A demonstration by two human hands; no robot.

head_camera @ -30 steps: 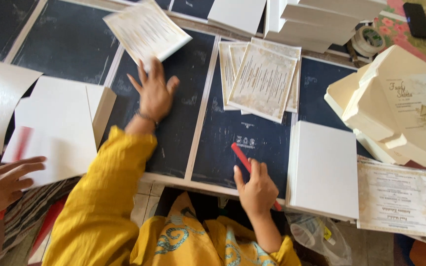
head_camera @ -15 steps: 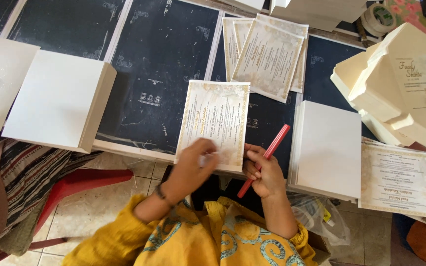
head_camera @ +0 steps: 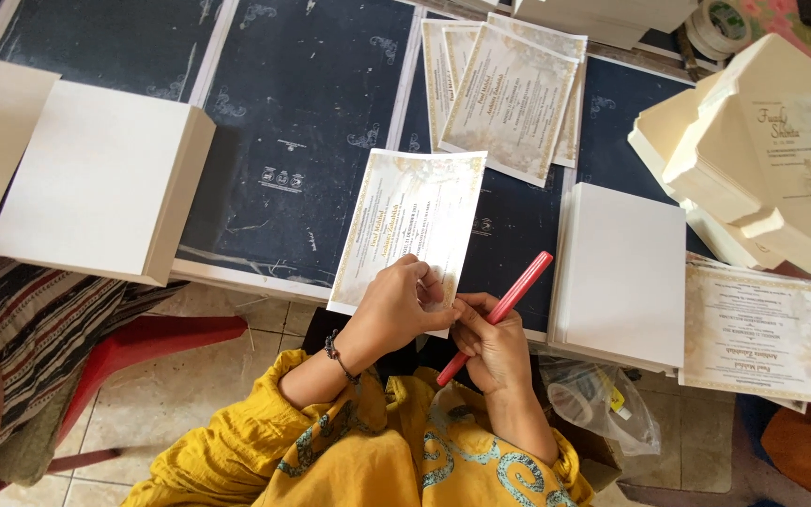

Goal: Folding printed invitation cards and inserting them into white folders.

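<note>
A printed card with a gold ornamental border (head_camera: 412, 221) lies at the near edge of the dark blue board (head_camera: 302, 141). My left hand (head_camera: 391, 305) pinches the card's near edge, fingers curled over it. Right beside it my right hand (head_camera: 492, 345) holds a red pen-like tool (head_camera: 499, 310) that slants up to the right, and its fingers touch the same corner of the card. Both arms wear yellow sleeves.
Several similar printed cards (head_camera: 509, 94) lie fanned beyond. White card stacks sit at left (head_camera: 96, 178) and right (head_camera: 623, 272). Cream envelopes (head_camera: 753, 160) pile at far right above another printed sheet (head_camera: 762, 329). A red stool (head_camera: 157, 338) and a plastic bag (head_camera: 598, 404) are below the board.
The view has drawn closer. My left hand has slid from the card's middle to its near corner, meeting my right hand with the red tool. A second ago the card was held far out over the board.
</note>
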